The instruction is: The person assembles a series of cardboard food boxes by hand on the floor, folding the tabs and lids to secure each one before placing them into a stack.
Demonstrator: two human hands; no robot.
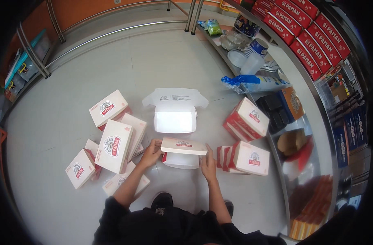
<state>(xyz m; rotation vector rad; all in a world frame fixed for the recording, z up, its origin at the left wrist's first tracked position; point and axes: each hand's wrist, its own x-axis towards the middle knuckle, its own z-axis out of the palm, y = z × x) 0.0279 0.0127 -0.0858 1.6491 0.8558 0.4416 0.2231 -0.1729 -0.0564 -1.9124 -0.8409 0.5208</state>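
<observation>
Between my hands is a cream-and-red cardboard food box [182, 144], its printed lid partly raised over a pale interior. My left hand [153, 153] grips the lid's left end, fingers closed round the edge. At the right end, my right hand [208, 164] holds the side of the same box, thumb and fingers along its corner. Just beyond it lies an opened box [175, 119] with its white inside facing up and its lid folded back flat, touched by neither hand.
Several closed boxes [114, 146] lie in a loose pile on the floor at left. Two box stacks [251, 158] stand at right, beside metal shelving with blue cups [258, 47], plastic packs [258, 81] and red cartons [313, 51]. A metal rail [117, 32] runs along the back.
</observation>
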